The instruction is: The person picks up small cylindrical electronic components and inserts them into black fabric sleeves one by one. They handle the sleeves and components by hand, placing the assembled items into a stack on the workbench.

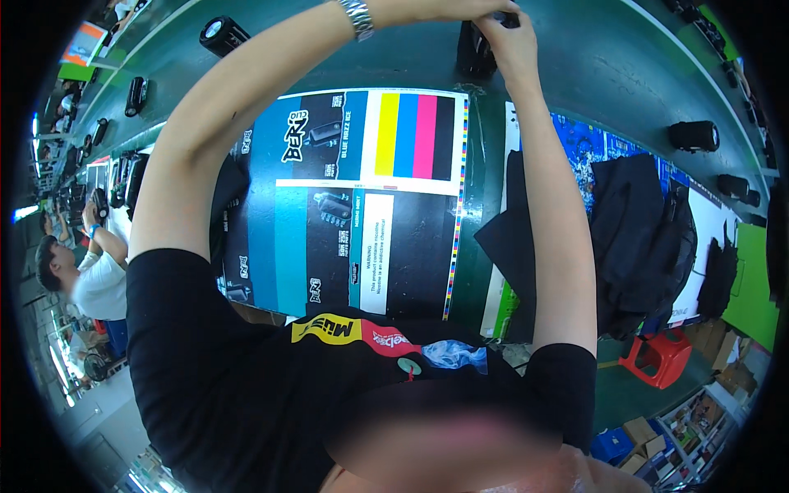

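Both arms reach to the far edge of the view, where my left hand (477, 8) and my right hand (516, 45) meet at the top of a black bag-like thing (472, 51). It stands on the green work surface, and what is inside it cannot be seen. The fingers of both hands are closed together at its upper end, partly cut off by the frame's top. A silver watch band (357, 18) circles my left wrist. Right of my right forearm lies a heap of black cloth-like bags (637, 222), with one flat black piece (511, 234) partly under the arm.
A printed sheet with colour bars (411, 135) covers the bench before me. Black cylindrical speakers stand on the green line, one at left (223, 36), another at right (694, 136). A red stool (657, 359) is at lower right. Another person (99, 275) works at left.
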### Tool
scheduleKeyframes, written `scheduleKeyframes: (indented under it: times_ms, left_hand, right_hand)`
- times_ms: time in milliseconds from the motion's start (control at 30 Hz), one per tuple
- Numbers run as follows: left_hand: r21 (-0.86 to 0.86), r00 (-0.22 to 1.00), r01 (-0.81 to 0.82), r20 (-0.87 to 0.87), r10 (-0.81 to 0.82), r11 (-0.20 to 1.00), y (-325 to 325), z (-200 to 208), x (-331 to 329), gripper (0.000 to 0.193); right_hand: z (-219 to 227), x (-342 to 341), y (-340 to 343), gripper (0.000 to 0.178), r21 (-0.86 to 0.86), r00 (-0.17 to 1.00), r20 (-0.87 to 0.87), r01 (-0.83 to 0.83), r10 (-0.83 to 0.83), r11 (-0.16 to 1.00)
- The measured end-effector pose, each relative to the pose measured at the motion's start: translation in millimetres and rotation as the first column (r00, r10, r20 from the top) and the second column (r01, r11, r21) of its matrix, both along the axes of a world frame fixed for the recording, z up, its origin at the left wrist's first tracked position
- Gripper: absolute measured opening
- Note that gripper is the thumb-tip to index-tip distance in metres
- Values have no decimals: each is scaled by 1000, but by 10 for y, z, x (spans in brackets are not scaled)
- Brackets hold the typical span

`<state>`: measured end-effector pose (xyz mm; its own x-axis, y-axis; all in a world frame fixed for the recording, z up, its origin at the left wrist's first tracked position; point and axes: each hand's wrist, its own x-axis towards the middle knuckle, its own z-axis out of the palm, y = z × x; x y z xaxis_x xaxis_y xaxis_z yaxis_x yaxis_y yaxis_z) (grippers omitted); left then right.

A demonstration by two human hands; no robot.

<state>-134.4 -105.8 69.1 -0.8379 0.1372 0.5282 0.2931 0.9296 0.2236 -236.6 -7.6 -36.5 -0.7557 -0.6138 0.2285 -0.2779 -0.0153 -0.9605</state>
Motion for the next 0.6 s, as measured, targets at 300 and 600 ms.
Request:
scheduleKeyframes:
  times_ms: [300,600]
  left_hand:
    - [415,980,-151,-57,192,897,270,-46,332,15]
    - [966,920,177,-94,380,-189,450,-748,-440,51]
  right_hand:
    - [197,-254,485,81,179,754,-164,-611,636,771]
    - [10,-796,87,26,-363,838,485,-66,249,929]
